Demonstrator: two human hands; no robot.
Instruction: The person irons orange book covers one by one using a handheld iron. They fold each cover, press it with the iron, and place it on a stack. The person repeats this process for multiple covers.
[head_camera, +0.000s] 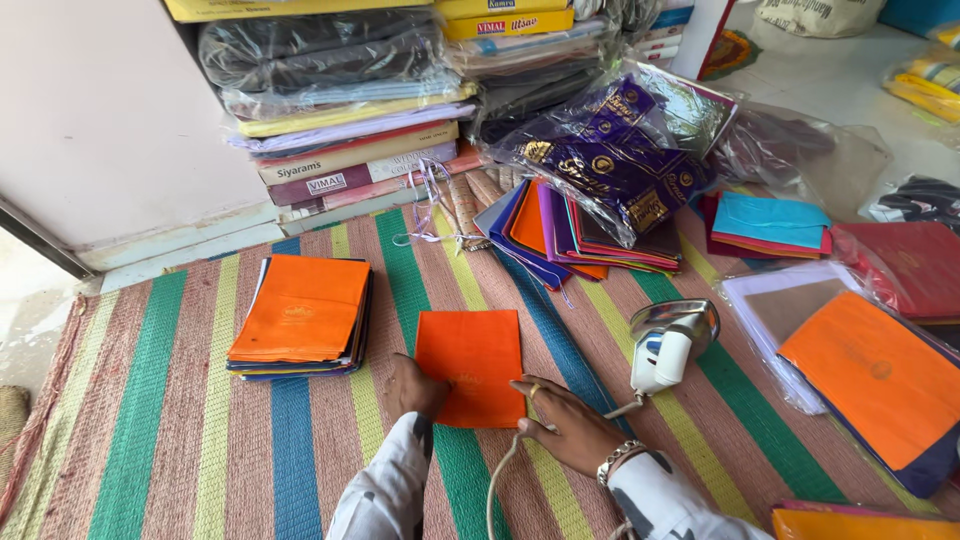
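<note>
Hands pressed orange cloth (470, 362) flat on striped mat (200, 440): left hand (415, 388) fingers curled, right hand (565, 425) fingers spread; iron (668, 345) stood just beside.

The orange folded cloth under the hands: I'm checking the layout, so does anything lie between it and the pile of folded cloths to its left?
Nothing visible. Only bare striped mat separates the orange folded cloth from the pile. The iron stands on the opposite side.
</note>
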